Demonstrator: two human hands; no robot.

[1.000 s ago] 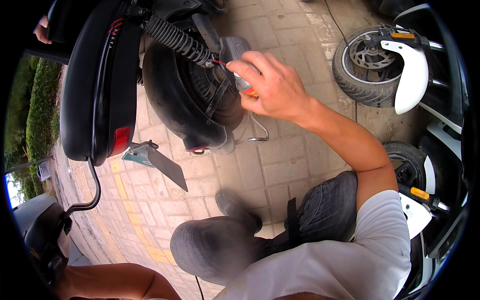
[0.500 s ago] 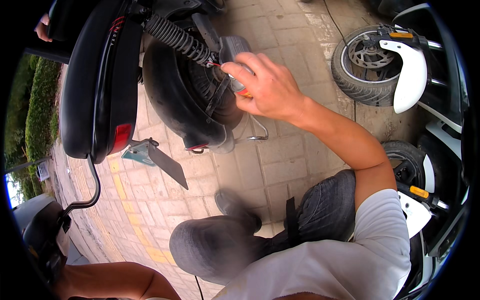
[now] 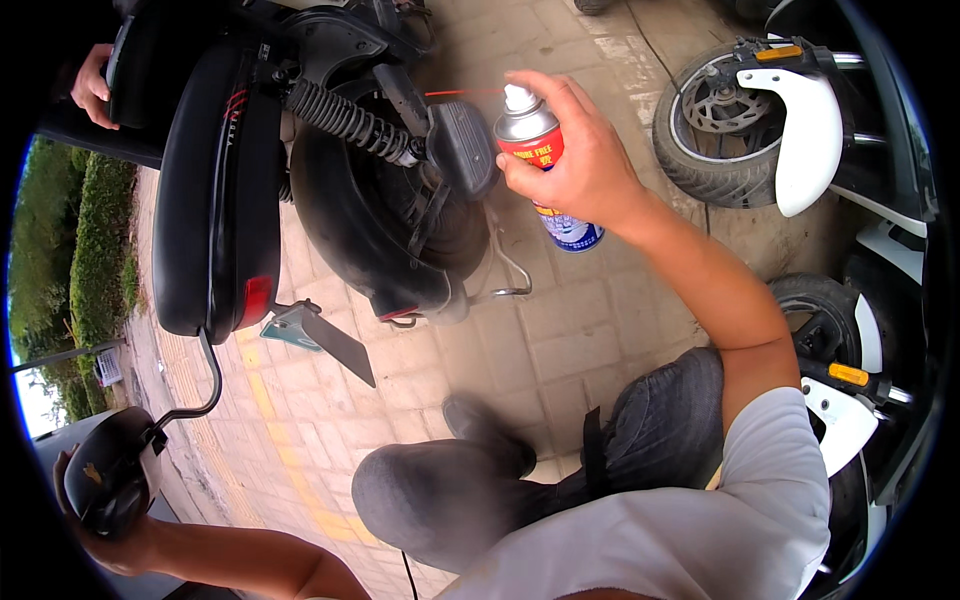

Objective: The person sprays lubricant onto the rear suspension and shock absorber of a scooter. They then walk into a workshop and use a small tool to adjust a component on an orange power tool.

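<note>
My right hand (image 3: 590, 150) is wrapped round a red and blue spray can (image 3: 572, 236), with a finger at its white nozzle. A thin red straw (image 3: 455, 93) sticks out leftward from the nozzle, above a dark ribbed footrest (image 3: 465, 150). Left of the can, and apart from it, are the scooter's coil-spring shock absorber (image 3: 345, 118) and its rear wheel under a black fender (image 3: 350, 235). At the lower left my left hand (image 3: 125, 548) grips a black rounded pad-like part (image 3: 108, 475) on a curved metal rod; some fingers are hidden behind it.
The scooter's black seat (image 3: 215, 200), red tail light (image 3: 257, 300) and plate bracket (image 3: 335, 348) stand at left. Another person's hand (image 3: 93, 85) shows at the upper left. Parked scooters with a white-fendered wheel (image 3: 725, 125) line the right. Paving bricks (image 3: 560, 340) cover the ground.
My right hand has drawn the spray can rightward from the shock absorber's lower end, so more of the can shows. The black part and my left hand appear further into view.
</note>
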